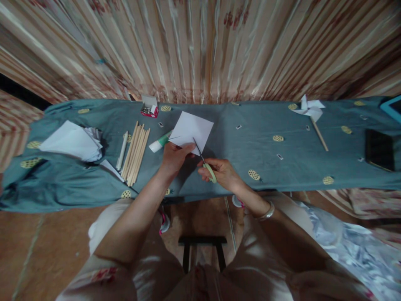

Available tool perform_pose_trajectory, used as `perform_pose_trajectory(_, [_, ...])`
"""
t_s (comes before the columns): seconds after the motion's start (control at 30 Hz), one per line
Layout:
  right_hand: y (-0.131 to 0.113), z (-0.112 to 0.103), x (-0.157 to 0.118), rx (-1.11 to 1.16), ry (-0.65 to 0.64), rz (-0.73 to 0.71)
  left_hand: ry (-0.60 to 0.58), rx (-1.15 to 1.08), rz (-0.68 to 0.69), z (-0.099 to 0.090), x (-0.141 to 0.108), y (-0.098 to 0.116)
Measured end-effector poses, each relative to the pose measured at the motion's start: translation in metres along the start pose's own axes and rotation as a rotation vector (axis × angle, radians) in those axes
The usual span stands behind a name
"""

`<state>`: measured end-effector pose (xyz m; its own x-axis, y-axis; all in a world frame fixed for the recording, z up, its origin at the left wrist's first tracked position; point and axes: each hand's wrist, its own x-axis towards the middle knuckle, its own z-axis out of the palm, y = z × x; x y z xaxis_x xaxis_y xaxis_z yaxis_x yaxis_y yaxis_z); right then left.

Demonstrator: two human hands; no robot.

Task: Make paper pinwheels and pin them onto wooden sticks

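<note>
Between my hands a square of white paper [191, 127] is held up over the cloth, with a slit showing near its left corner. My left hand [175, 156] pinches the paper by its lower edge. In my right hand [224, 172] is a pair of scissors [210, 171] with light green handles, fingers closed round them. The blades reach over the lower right part of the paper. Partly behind the paper and left hand lies a green and white glue stick [160, 142].
Left of my hands lie several wooden sticks [135, 154], a white pen-like stick [122, 150], a stack of white paper [73, 140] and a small open box [149, 107] of metal bits. On the right are a paper pinwheel [310, 110] and a dark phone [379, 149]. A curtain [200, 50] hangs behind.
</note>
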<state>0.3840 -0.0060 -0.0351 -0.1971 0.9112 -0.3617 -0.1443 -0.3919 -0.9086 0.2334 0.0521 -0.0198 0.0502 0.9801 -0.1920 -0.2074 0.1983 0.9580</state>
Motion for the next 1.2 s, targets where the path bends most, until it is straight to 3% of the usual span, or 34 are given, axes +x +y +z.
perform_pose_trajectory(1.2, [0.0004, 0.0010, -0.0004, -0.029, 0.015, -0.018, -0.001, 0.017, 0.009, -0.0003, 0.0007, -0.0023])
